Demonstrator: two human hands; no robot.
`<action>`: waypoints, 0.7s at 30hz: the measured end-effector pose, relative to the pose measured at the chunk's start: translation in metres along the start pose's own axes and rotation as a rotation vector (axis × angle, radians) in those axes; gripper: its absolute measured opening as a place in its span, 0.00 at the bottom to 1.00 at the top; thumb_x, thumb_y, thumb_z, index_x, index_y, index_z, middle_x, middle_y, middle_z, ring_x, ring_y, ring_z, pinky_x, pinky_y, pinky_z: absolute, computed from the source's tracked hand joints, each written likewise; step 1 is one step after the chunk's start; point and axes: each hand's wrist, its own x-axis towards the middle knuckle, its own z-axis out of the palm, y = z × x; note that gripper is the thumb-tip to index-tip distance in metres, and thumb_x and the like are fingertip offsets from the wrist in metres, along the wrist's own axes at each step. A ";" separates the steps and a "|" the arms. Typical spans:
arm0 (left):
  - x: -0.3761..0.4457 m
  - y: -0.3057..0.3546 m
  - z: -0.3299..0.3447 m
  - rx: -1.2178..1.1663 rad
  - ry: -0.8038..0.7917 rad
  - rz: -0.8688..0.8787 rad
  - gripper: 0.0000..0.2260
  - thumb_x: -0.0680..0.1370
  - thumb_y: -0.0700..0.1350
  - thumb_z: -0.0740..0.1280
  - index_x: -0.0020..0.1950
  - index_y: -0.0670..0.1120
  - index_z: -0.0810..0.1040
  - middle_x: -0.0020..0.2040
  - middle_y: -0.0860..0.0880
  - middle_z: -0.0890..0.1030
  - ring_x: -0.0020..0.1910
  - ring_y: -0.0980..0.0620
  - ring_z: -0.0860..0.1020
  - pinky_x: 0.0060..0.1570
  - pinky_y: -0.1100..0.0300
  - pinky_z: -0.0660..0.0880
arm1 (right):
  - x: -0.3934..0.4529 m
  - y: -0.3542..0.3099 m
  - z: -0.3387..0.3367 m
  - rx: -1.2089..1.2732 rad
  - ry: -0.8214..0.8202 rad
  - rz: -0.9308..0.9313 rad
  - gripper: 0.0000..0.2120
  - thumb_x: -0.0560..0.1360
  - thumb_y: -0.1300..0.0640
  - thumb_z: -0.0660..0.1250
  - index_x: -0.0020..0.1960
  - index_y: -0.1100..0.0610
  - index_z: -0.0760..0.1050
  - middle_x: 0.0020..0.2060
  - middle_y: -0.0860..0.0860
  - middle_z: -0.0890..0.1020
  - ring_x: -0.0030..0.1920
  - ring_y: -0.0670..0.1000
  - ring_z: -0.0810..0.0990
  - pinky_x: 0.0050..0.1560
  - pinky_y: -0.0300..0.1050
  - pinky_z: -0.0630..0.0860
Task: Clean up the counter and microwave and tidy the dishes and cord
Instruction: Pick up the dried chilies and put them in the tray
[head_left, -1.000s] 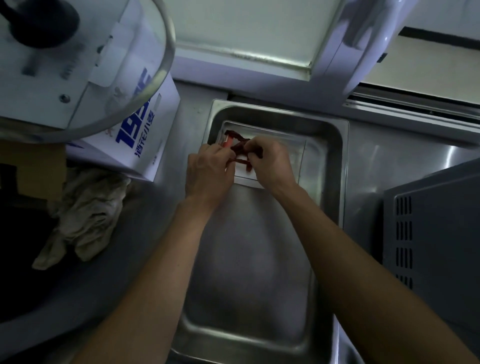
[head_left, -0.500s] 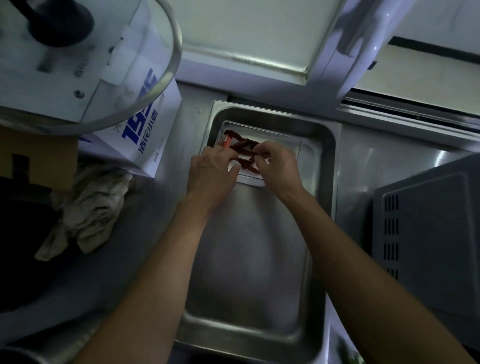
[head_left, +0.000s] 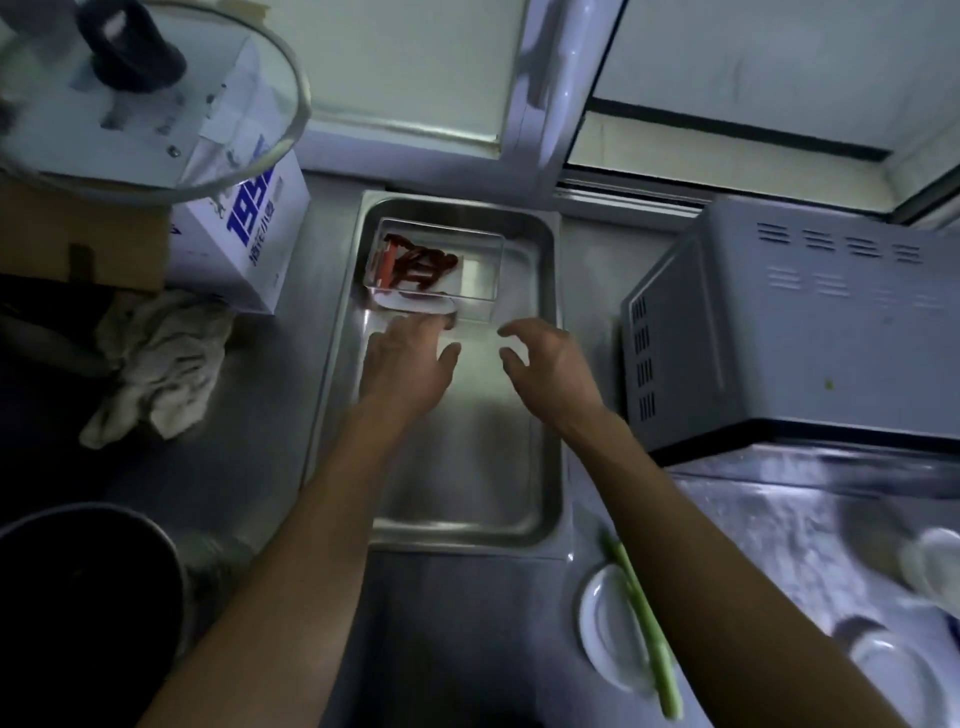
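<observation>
Dim stainless-steel counter (head_left: 249, 467) under a window, with a deep rectangular steel tray (head_left: 545, 364) set into the middle of it; at the tray's far end sits a clear rectangular plastic container (head_left: 483, 270) holding dark red strips of food (head_left: 421, 267); the left hand (head_left: 410, 364) hovers just short of the container with fingers stretched forward and nothing in them, though blur hides whether the fingertips touch its near edge; the right hand (head_left: 550, 364) hangs beside it, fingers loosely curled and spread, also holding nothing; a grey boxy microwave (head_left: 800, 332) stands to the right, a crumpled pale cloth (head_left: 161, 364) lies to the left, and a small white plate (head_left: 608, 629) with a green stalk (head_left: 644, 623) across it sits near the front; the likely trouble is a careless reach tipping the light container and spilling the strips into the tray, or a forearm sweeping the plate off the counter edge.
</observation>
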 end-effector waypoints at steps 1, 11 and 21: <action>-0.010 0.004 0.003 0.019 -0.011 0.007 0.17 0.81 0.51 0.64 0.68 0.48 0.75 0.64 0.46 0.79 0.63 0.44 0.74 0.62 0.44 0.72 | -0.014 0.003 -0.002 -0.007 0.003 0.006 0.13 0.80 0.57 0.66 0.63 0.56 0.78 0.62 0.53 0.81 0.59 0.53 0.79 0.61 0.49 0.76; -0.106 0.060 0.040 0.164 -0.084 0.117 0.18 0.82 0.53 0.62 0.71 0.50 0.73 0.66 0.47 0.77 0.64 0.45 0.73 0.61 0.46 0.70 | -0.147 0.047 -0.020 0.032 0.062 0.021 0.11 0.77 0.62 0.68 0.59 0.61 0.81 0.55 0.57 0.84 0.54 0.58 0.81 0.56 0.47 0.75; -0.213 0.178 0.098 0.160 -0.072 0.296 0.16 0.80 0.50 0.65 0.66 0.48 0.78 0.62 0.47 0.80 0.61 0.43 0.76 0.57 0.46 0.73 | -0.309 0.128 -0.075 0.083 0.156 0.199 0.13 0.75 0.62 0.68 0.59 0.61 0.81 0.57 0.57 0.83 0.57 0.59 0.81 0.55 0.48 0.75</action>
